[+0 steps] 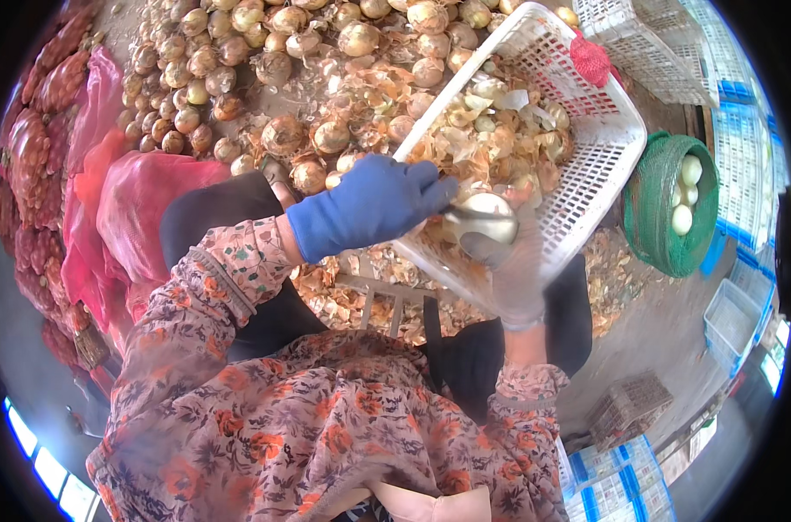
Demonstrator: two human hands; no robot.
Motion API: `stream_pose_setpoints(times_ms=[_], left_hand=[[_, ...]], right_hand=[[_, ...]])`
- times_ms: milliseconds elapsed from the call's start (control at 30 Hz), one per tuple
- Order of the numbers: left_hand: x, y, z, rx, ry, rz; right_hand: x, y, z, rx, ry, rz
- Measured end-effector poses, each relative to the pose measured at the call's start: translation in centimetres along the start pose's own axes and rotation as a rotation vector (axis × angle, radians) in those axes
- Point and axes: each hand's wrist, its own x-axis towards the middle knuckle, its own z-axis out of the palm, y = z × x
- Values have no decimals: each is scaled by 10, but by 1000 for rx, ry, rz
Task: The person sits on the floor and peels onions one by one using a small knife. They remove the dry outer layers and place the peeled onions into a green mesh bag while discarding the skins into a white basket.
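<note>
My left hand (372, 205), in a blue glove, is closed at the near end of a knife (483, 222), whose handle is hidden in the fingers. The metal blade reaches right across a pale, mostly peeled onion (490, 204). My right hand (519, 274), in a light glove and blurred by motion, grips the onion from the right; its fingers are hard to make out. Both hands are over the near end of a tilted white plastic crate (607, 140). Loose onion skins (493, 140) fill much of the crate.
Unpeeled onions (281, 134) are heaped on the floor ahead. A green mesh-covered container (656, 202) at right holds several peeled onions (682, 220). Red mesh sacks (33, 143) line the left. More crates (656, 49) stand at far right. Onion skins litter the floor.
</note>
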Motion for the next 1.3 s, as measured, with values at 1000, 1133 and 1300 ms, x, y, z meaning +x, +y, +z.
stream_pose_setpoints(times_ms=[1000, 1133, 1300], left_hand=[[-23, 2, 25, 213, -95, -20], [-19, -2, 31, 151, 38, 122], [-26, -11, 29, 445, -182, 7]], right_hand=[[-6, -4, -7, 38, -80, 46], [-9, 5, -6, -69, -175, 56], [-12, 5, -11, -58, -128, 70]])
